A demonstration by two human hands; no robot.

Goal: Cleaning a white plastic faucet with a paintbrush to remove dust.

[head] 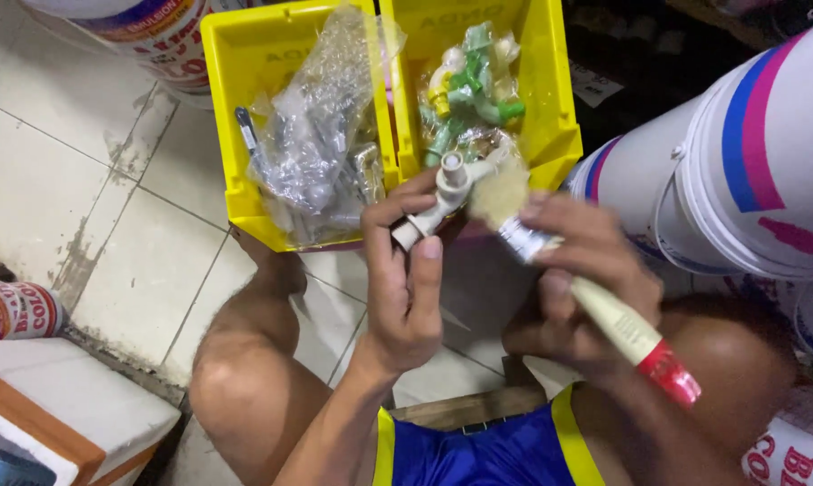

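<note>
While hands work, yellow bins [235,108] and buckets [748,144] crowd close.

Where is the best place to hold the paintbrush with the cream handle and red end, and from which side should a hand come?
Grip the cream-handled paintbrush on its long handle, between the metal band and the red end. The right hand already wraps it there, coming from the right side. The handle is straight and slim, slanting up-left, so this probably keeps the bristles free against the white plastic tap held by the left hand.
</note>
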